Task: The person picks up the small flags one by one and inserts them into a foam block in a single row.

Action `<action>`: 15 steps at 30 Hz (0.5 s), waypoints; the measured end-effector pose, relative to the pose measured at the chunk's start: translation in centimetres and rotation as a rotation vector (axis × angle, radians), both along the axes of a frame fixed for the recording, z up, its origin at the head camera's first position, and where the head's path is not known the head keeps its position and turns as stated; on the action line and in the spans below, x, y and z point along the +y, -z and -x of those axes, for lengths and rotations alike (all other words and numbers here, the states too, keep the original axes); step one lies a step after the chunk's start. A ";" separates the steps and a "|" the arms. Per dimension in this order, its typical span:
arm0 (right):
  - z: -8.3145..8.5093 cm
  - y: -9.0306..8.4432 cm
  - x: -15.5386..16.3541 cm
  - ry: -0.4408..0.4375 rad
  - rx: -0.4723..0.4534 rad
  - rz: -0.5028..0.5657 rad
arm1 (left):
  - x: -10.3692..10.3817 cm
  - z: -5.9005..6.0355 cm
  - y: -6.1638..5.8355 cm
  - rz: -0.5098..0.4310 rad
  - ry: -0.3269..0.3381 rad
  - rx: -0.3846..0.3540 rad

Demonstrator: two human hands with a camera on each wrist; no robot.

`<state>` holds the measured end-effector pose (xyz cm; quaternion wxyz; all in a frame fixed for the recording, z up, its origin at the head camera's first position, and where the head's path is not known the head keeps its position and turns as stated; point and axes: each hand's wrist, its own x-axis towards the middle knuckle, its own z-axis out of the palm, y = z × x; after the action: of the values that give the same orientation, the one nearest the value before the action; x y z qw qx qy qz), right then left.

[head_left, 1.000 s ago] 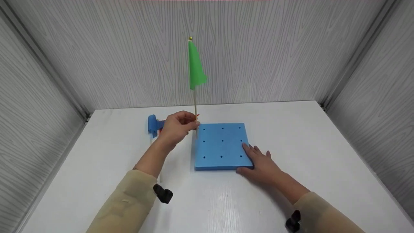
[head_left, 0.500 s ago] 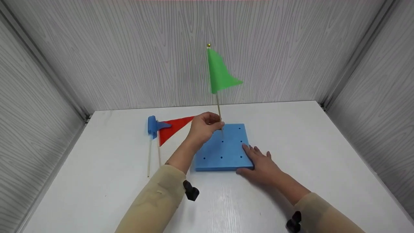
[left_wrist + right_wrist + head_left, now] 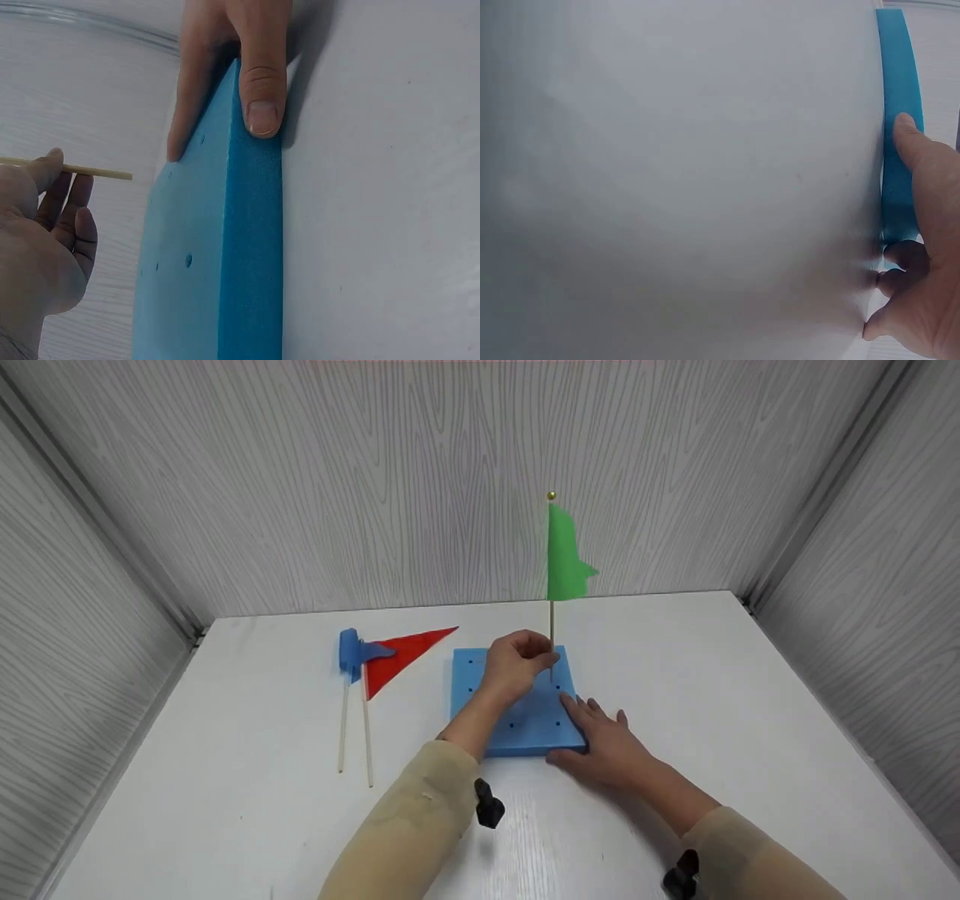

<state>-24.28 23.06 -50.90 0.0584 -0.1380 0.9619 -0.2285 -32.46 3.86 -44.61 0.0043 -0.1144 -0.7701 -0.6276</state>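
My left hand [image 3: 516, 667] pinches the thin wooden stick of a small green flag [image 3: 564, 555] between thumb and fingers. The flag stands upright with a gold bead at its top. In the left wrist view the stick's bare lower end [image 3: 112, 174] pokes out past the fingertips, apart from the block. Below it lies a flat blue foam block [image 3: 536, 731] with rows of small holes. My right hand [image 3: 604, 742] holds the block's near right corner, thumb on the front face [image 3: 900, 172], index finger on top, other fingers down along the right side.
Left of the block, a red triangular flag [image 3: 401, 658] and a rolled blue flag [image 3: 349, 651] lie on the white table [image 3: 247, 735], sticks pointing toward me. Grey wood-grain panels [image 3: 337, 487] wall in the table at the back and both sides.
My left hand has carried the green flag rightward from the block's left edge to above its right column of holes, and lower. The red flag is uncovered. My right hand has stayed put.
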 end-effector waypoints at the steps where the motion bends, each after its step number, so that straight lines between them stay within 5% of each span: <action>1: 0.0 0.0 0.0 0.001 -0.001 -0.002 | 0.2 0.0 0.1 0.005 0.000 0.005; 15: 0.1 0.1 0.1 -0.001 0.008 -0.008 | 1.3 0.8 1.8 0.033 -0.015 0.019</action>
<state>-24.35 23.11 -51.03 0.0554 -0.1390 0.9631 -0.2239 -33.21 5.21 -46.41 0.0146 -0.1145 -0.7812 -0.6135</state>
